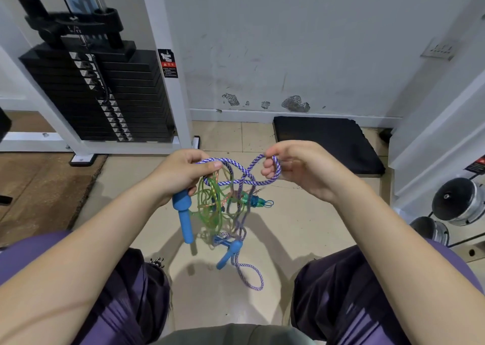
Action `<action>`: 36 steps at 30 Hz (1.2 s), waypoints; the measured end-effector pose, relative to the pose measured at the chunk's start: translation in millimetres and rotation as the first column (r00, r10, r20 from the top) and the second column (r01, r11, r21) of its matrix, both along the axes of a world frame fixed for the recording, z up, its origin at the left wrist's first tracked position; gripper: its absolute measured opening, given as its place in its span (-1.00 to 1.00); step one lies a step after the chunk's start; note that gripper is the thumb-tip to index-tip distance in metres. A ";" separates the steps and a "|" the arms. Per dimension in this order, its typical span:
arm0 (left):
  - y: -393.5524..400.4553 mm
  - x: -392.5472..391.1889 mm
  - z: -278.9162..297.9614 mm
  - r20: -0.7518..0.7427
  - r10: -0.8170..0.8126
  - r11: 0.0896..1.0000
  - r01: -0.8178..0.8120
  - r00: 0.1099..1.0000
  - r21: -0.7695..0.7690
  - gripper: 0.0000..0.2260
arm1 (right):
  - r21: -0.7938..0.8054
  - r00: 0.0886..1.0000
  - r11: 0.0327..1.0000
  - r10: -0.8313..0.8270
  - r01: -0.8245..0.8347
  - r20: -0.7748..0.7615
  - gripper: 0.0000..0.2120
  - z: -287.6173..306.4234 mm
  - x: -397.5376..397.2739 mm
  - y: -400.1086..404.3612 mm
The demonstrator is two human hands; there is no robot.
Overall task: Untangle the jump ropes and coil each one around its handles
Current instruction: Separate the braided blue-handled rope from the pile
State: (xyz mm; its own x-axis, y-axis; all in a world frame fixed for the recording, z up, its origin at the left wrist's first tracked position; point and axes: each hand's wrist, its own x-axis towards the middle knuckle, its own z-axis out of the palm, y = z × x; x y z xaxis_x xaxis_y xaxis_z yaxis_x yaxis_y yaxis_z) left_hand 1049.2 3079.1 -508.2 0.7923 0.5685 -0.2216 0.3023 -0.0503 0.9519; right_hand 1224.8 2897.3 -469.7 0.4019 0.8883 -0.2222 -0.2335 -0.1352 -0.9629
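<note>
- Two hands work the tangle in mid-air: the left hand (181, 171) has its fingers (214, 164) curled round the purple-and-white braided rope (236, 170) along with strands of the green rope (210, 203), and a blue handle (185, 217) hangs just below its palm.
- Fingers of the right hand (294, 167) hook through a loop of the same braided rope and draw it to the right.
- Between the hands the braided rope crosses itself in a figure-eight.
- Below, the green rope hangs bunched with a teal handle (256, 201) at its right; a second blue handle (228, 255) and a braided loop dangle nearest, above the tiled floor (301, 226).
- Risk, as I judge it: pulling the hooked loop wider could cinch the crossing into a knot round the green strands.
- Gripping both ropes together on the left may drag the green one along, not free it.
- A weight stack (105, 100) stands far left, a black mat (328, 140) far right.
</note>
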 end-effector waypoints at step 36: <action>5.7 -14.7 1.8 -0.184 0.005 0.987 0.024 0.983 0.157 -0.77 | -0.119 0.990 0.983 0.143 -0.141 0.009 -0.79 -9.6 0.5 2.7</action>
State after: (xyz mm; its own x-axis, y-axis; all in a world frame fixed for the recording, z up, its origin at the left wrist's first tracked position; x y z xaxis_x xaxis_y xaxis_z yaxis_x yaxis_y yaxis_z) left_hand 1034.5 3084.8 -506.4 0.7519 0.6007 -0.2716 0.4699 -0.1994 0.8599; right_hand 1225.3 2900.0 -479.3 0.2780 0.9048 -0.3226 -0.1868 -0.2785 -0.9421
